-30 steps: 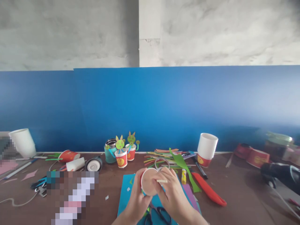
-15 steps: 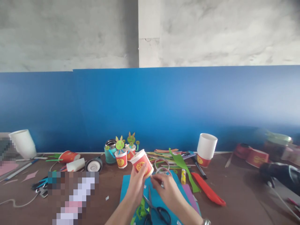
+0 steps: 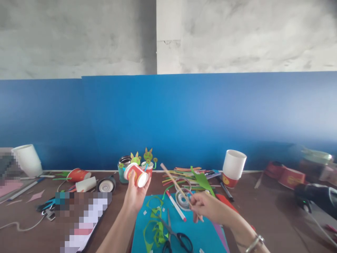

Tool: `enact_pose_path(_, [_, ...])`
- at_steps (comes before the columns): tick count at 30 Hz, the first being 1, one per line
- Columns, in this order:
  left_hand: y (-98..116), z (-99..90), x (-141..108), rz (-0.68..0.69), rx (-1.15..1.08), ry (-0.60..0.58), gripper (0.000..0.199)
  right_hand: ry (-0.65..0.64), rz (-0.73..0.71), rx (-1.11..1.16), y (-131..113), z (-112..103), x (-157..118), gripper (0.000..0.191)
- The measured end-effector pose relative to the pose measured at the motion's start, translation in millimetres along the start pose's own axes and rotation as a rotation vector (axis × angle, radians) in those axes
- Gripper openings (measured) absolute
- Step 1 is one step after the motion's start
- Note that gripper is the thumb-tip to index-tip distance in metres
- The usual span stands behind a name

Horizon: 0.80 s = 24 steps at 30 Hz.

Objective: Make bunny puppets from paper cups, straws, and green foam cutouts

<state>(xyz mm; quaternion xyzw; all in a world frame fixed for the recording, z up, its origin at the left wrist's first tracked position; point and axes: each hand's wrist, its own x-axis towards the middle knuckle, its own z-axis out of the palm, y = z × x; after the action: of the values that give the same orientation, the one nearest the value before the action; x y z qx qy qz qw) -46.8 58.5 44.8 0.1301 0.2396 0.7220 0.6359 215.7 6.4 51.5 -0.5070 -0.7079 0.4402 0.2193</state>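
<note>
My left hand (image 3: 137, 196) is wrapped round a red-and-white paper cup (image 3: 134, 175), tipped over so its white base faces right and toward me. In my right hand (image 3: 201, 206), the fingers pinch a long, thin, pale stick (image 3: 173, 181) that slants up to the left, apart from the cup. Below lies a blue sheet (image 3: 142, 242) with scissors (image 3: 171, 232) and green paper scraps (image 3: 158, 232). A white marker with red ends (image 3: 177, 206) and clear tape rolls (image 3: 182, 199) lie between my hands. Behind the cup, a second cup bears a green paper figure (image 3: 148, 156); another figure (image 3: 135, 159) is partly hidden.
Colourful sticks (image 3: 181, 172) and a green paper strip (image 3: 202, 181) lie at the back. Stacked paper cups (image 3: 233, 165) stand to the right, near a dark pen (image 3: 226, 189). On the left are a cup lying on its side (image 3: 78, 174) and a dark round object (image 3: 106, 185).
My left hand has carried the cup left and turned its base toward me. My right hand has moved right, away from the cup, with the pale stick now showing in its fingers.
</note>
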Motion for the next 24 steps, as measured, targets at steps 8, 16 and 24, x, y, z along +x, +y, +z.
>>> enact_pose_path(8, [-27.8,8.7,-23.0,-0.423,0.086,0.003,0.028,0.101,-0.161,0.317,5.5,33.3,22.0,0.017])
enact_pose_path(16, [-45.2,8.8,-31.0,-0.389,0.152,0.061,0.029,0.282,-0.206,0.26,-14.1,38.2,17.0,0.013])
enact_pose_path(24, [-68.2,3.3,-44.8,-0.488,0.312,0.045,0.035,0.567,-0.189,-0.302,-22.9,58.8,16.4,0.023])
